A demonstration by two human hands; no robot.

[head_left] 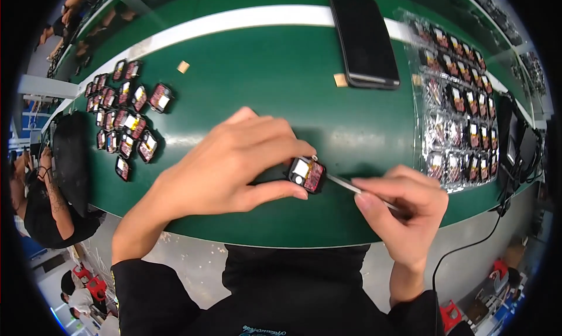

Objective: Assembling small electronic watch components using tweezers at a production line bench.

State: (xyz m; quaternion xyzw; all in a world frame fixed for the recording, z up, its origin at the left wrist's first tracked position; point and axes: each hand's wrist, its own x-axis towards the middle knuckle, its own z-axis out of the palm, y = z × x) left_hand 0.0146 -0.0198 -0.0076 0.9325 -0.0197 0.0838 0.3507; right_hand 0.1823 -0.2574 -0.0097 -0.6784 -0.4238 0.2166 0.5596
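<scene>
Between the thumb and fingers of my left hand (234, 163) is a small black-cased electronic module (308, 174), its open face showing a dark red circuit board and a white block. My right hand (404, 204) pinches a thin metal tweezers-like tool (345, 185). The tool points left, and its tip is at or very near the module's right edge; whether they touch I cannot tell. Over to the left lies a loose cluster of similar modules (134, 123) on the green tabletop (252, 72).
A clear plastic tray (418, 131) on the right holds rows of similar modules. At the back lies a black phone-like device (364, 43). Small tan squares (183, 67) dot the table. A black cable (462, 248) hangs off the right edge. Another person (50, 201) sits at the far left.
</scene>
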